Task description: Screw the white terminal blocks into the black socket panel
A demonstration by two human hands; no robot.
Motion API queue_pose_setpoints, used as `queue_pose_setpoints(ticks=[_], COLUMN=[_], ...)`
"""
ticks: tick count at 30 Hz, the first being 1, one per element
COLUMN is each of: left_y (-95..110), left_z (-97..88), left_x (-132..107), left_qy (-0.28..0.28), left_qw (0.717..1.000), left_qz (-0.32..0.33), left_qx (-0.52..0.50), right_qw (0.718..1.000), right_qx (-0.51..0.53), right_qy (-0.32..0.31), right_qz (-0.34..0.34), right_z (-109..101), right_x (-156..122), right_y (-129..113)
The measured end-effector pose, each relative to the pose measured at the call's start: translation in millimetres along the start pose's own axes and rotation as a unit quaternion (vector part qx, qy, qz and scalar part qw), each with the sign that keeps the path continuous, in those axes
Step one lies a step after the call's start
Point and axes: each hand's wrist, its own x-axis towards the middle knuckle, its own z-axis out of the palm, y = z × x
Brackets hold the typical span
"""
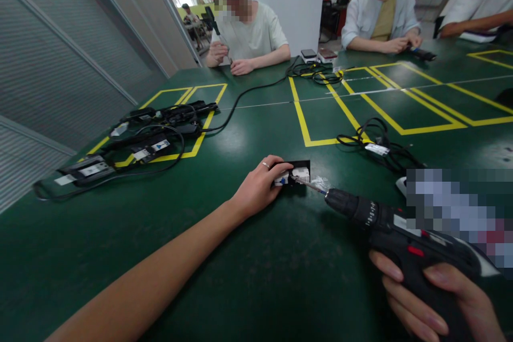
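Observation:
My right hand (pixel 425 283) grips a black cordless drill (pixel 385 219) by its handle at the lower right. The drill's long bit (pixel 310 185) points left, its tip at a small black device with white labels (pixel 301 173) on the green table. Whether the tip touches a screw is too small to tell. My left hand (pixel 262 184), with a ring on one finger, holds the device from its left side against the tabletop, fingers curled over its top edge.
Black cabled devices (pixel 160 128) lie at the left by yellow tape rectangles on the green table (pixel 192 246). A coiled black cable (pixel 372 139) lies at the right; more cables (pixel 315 72) lie farther back. Across the table, one person (pixel 248 26) holds a tool; another person (pixel 380 16) handles a dark device.

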Motion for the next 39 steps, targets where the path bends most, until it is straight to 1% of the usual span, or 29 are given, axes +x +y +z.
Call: queue_pose_setpoints(ticks=[3,8,12,15,18,21,23,27,31,34,38,39], left_y=[-0.4,1.6,2.6,2.0,1.2,1.0,0.8,-0.3,-1.0,-0.5,0.1,0.1], left_z=[0.4,-0.9,-1.7,-1.5,-1.1,-0.9,-0.7,0.4,1.1,0.9,0.5,0.5], left_x=[0.1,1.1,1.0,0.7,0.6,0.6,0.6,0.4,0.5,0.5,0.5,0.5], left_qy=[-0.001,-0.011,-0.006,-0.005,-0.004,-0.007,-0.012,-0.015,-0.015,-0.01,-0.008,-0.008], left_qw=[1.0,1.0,1.0,1.0,1.0,1.0,1.0,1.0,1.0,1.0,1.0,1.0], left_qz=[-0.006,-0.006,-0.01,-0.006,-0.004,-0.006,-0.009,-0.015,-0.013,-0.012,-0.003,-0.003], left_qx=[0.007,0.017,0.022,0.016,0.013,0.013,0.014,0.016,0.017,0.016,0.012,0.014], right_qw=[1.0,1.0,1.0,1.0,0.998,0.998,0.998,0.998,1.0,1.0,1.0,1.0], right_qx=[0.001,0.007,-0.006,-0.008,-0.007,-0.005,-0.005,-0.008,-0.013,-0.007,-0.003,-0.005], right_qy=[-0.008,-0.004,-0.012,-0.018,-0.027,-0.035,-0.036,-0.025,-0.004,-0.006,-0.009,-0.024], right_qz=[0.005,0.006,0.005,0.022,0.049,0.059,0.06,0.05,0.018,0.007,0.012,0.014], right_z=[-1.1,-1.7,-0.3,6.0,17.9,28.5,30.0,18.2,3.8,-0.6,-2.9,-3.4], right_x=[1.0,1.2,1.0,5.0,14.4,23.2,24.5,14.3,1.8,-1.4,0.2,1.1], right_y=[-0.3,0.0,-0.3,-2.8,-6.1,-7.7,-7.5,-5.3,-2.1,-0.4,-1.1,-2.0])
